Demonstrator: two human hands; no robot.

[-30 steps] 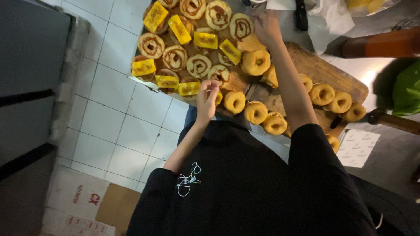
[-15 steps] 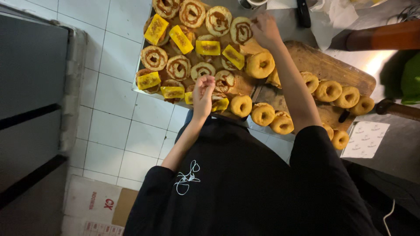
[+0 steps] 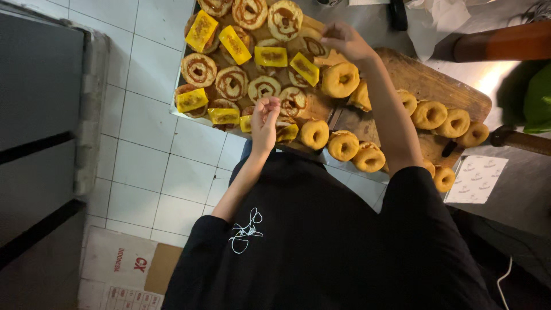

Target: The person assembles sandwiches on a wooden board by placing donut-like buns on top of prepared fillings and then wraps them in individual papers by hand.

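Bagel halves (image 3: 232, 82) spread with brown sauce lie on a tray (image 3: 179, 112), several topped with yellow cheese slices (image 3: 270, 56). My left hand (image 3: 265, 115) hovers over the tray's near edge with its fingertips bunched together; nothing shows in them. My right hand (image 3: 344, 41) reaches further back, fingers curled down onto a sauced half beside a plain bagel (image 3: 340, 79). I cannot tell whether it grips anything.
Whole golden bagels (image 3: 427, 113) sit in rows on a wooden board (image 3: 427, 80) to the right. A paper sheet (image 3: 476, 179) lies near the board's corner. White floor tiles (image 3: 143, 178), a grey cabinet (image 3: 40, 115) and a cardboard box (image 3: 123, 270) are at left.
Both hands stay at almost the same spots over the tray. My left hand has risen slightly and its fingers have drawn together. The camera view has shifted a little.
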